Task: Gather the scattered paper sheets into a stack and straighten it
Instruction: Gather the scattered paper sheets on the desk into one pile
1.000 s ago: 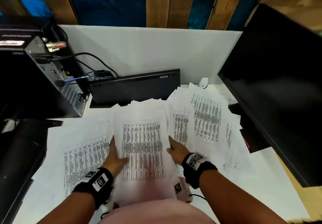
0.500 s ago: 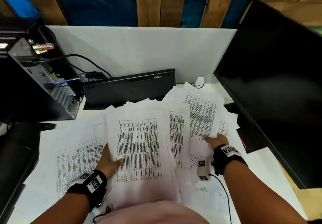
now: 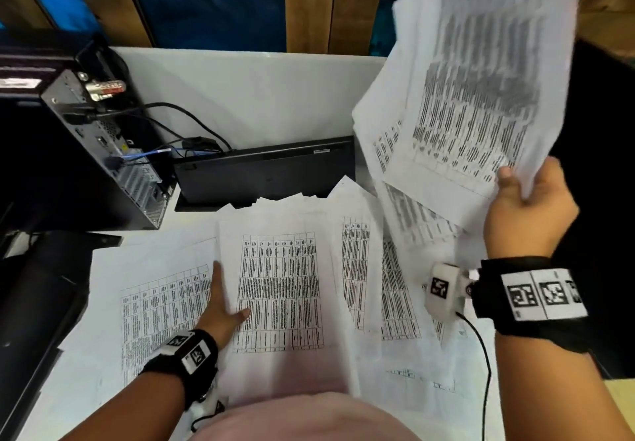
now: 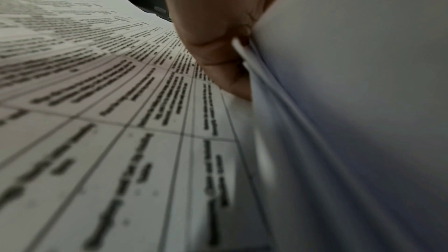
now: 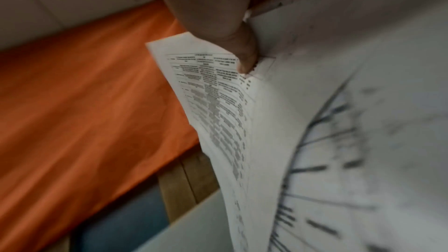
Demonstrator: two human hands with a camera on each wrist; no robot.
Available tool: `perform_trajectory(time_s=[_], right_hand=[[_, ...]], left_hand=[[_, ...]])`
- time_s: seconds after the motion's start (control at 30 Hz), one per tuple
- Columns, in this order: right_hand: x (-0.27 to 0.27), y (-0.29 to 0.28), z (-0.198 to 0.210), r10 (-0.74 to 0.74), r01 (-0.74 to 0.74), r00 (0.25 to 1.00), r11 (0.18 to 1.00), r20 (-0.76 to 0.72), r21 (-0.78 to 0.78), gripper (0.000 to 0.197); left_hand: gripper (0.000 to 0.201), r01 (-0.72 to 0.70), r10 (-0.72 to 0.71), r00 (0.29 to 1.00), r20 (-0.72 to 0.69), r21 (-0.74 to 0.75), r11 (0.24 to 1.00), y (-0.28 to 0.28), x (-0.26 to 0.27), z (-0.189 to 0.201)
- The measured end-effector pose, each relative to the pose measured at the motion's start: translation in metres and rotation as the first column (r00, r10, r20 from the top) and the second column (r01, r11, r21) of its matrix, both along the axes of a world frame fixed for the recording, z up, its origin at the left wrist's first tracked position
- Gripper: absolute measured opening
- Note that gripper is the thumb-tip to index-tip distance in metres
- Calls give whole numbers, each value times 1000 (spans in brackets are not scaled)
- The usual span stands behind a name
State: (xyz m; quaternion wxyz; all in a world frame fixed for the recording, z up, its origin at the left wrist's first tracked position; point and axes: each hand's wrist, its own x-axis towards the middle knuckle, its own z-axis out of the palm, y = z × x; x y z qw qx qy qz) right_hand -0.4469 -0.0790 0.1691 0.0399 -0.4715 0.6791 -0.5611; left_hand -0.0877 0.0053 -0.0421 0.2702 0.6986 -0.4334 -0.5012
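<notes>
Paper sheets lifted in right-hand grip (printed tables); left hand pinches desk pile.

Thin, matt white paper sheets printed with black tables are spread over a smooth white desk surface. Bare, perforated grey metal is seen on the back of the black computer case, and matt black plastic on the flat rectangular device. Brown wooden wall planks are seen behind, with visible grain.
</notes>
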Motion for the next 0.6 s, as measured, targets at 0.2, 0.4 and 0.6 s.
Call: perform_trajectory(time_s=[0.2, 0.4, 0.6], right_hand=[[46, 6, -56, 133, -199, 941, 961, 312, 193, 41], [98, 47, -153, 284, -505, 851, 672, 441, 542, 94], [99, 54, -192, 65, -473, 836, 589, 545, 655, 82]], left_hand=[[30, 60, -47, 989, -140, 89, 994, 3, 0, 4], [86, -65, 151, 932, -329, 258, 964, 2, -10, 28], [63, -260, 297, 948, -112, 264, 929, 0, -7, 13]])
